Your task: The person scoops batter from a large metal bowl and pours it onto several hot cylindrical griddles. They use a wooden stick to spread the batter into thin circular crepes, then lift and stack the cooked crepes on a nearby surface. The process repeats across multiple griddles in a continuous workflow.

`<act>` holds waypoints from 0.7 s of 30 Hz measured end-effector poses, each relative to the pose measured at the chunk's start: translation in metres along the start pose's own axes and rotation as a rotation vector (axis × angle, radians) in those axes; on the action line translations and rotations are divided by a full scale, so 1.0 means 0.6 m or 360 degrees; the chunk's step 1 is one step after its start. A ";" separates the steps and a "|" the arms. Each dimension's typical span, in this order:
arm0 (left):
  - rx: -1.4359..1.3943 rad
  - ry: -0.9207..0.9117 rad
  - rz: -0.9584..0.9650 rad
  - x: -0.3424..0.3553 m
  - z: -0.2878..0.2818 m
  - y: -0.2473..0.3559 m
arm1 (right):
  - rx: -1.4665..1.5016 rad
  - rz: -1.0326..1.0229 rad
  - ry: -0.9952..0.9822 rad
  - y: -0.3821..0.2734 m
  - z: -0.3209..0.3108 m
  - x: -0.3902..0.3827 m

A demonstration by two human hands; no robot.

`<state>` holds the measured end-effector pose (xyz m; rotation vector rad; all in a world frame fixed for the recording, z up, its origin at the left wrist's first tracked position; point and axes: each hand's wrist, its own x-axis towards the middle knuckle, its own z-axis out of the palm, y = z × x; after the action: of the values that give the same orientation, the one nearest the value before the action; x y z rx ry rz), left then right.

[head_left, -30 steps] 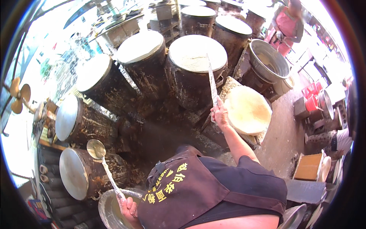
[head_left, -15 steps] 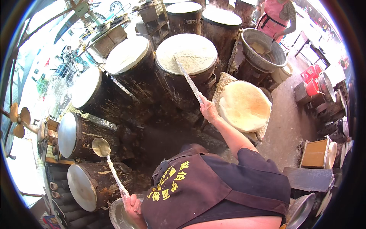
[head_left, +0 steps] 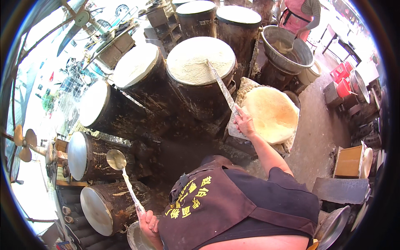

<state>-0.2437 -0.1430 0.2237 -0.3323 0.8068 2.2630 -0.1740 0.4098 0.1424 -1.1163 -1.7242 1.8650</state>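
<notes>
My right hand (head_left: 244, 122) is wrapped round the lower end of a long flat stick (head_left: 223, 88) crusted with white. Its far tip rests on the pale, rough-surfaced mass (head_left: 199, 66) at the top of a dark round drum oven (head_left: 198, 98). Below and to the right of that drum, close to this hand, a large round flatbread (head_left: 271, 114) with a browned face lies on a crusted board. Low on the left, my left hand (head_left: 149, 224) grips a ladle (head_left: 116, 159) by its white-crusted handle. The ladle's bowl hangs in front of two lidded drums.
More drums stand around, including a white-topped one (head_left: 136, 66) and a metal-lidded one (head_left: 96, 210). A co-worker in a pink apron (head_left: 296, 18) stirs in a large metal basin (head_left: 287, 52). Fans are at the left; red baskets (head_left: 343, 86) stand at the right.
My right hand has moved right and nearer, drawing the stick's tip rightward across the pale surface. The ladle sits slightly farther right in view. The co-worker's tool in the basin has shifted.
</notes>
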 end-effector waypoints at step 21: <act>-0.0046 -0.0122 -0.0092 0.053 0.046 0.018 | 0.0801 0.0022 -0.0019 0.031 -0.031 -0.042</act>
<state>-0.2743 -0.1145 0.2354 -0.2767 0.7164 2.2211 -0.1399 0.4005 0.1333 -0.9119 -1.1483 2.1477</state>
